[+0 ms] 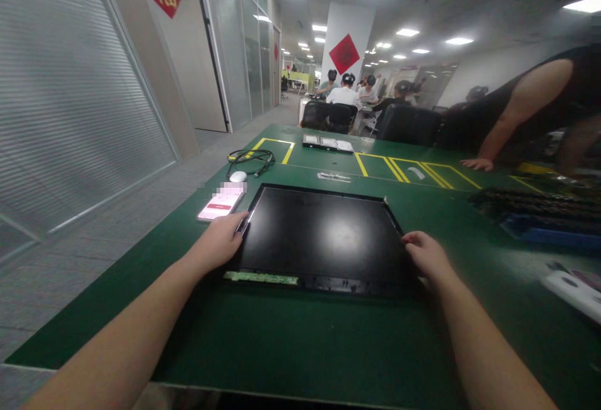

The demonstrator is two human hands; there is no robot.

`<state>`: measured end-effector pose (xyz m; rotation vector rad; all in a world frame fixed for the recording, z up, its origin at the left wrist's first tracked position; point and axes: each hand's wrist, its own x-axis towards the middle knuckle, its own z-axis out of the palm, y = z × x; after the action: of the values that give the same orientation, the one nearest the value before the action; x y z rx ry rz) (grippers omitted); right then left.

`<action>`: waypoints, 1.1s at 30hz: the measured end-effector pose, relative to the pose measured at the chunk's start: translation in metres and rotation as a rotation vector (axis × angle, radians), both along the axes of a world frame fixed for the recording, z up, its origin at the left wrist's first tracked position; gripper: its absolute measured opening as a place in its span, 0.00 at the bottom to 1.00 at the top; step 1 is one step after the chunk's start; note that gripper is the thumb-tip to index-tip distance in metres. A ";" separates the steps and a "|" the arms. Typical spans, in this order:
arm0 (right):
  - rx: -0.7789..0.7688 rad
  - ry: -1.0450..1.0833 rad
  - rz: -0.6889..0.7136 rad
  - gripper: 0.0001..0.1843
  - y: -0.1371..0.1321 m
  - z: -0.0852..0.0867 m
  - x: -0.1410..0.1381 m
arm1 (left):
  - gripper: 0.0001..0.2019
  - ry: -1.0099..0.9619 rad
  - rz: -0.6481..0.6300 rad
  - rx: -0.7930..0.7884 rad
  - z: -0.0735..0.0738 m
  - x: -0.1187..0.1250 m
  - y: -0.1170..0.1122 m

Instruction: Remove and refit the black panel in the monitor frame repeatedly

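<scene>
A black display panel [300, 228] lies in front of me over the green table, its dark screen facing up and reflecting a ceiling light. Along its near edge runs a green circuit strip [260, 278]. My left hand [221, 239] is closed on the panel's left edge, thumb on top. At the right edge my right hand [428, 253] pinches the frame, fingers partly hidden beneath it. Just beyond my left hand lies a phone [220, 205] with a lit screen. I cannot tell whether the panel rests fully on the table.
Behind the phone are a white mouse [238, 176] and a coiled black cable [253, 161]. Several hard drives [327, 143] sit farther back on the green table [300, 347]. At right, a co-worker's hand [479, 164] leans on the table near a blue tray [549, 231]. A white device [573, 291] lies nearer.
</scene>
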<state>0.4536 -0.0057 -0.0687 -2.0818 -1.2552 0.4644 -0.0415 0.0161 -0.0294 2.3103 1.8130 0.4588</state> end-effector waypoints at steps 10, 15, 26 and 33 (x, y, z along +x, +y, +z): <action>0.006 -0.009 0.014 0.11 0.001 0.000 -0.001 | 0.29 -0.228 0.111 -0.054 0.003 -0.002 -0.005; -0.029 -0.018 0.009 0.15 0.000 0.003 -0.003 | 0.28 -0.744 0.144 -0.106 0.010 0.003 -0.008; -0.070 -0.066 0.027 0.20 -0.003 0.009 -0.006 | 0.21 -1.107 0.436 -0.172 0.019 0.011 -0.009; -0.064 -0.077 0.027 0.21 -0.001 0.002 -0.004 | 0.14 -1.324 0.567 -0.261 0.034 0.027 -0.013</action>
<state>0.4496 -0.0062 -0.0669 -2.1573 -1.3306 0.4456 -0.0143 0.0032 0.0043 0.7695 1.5103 1.2968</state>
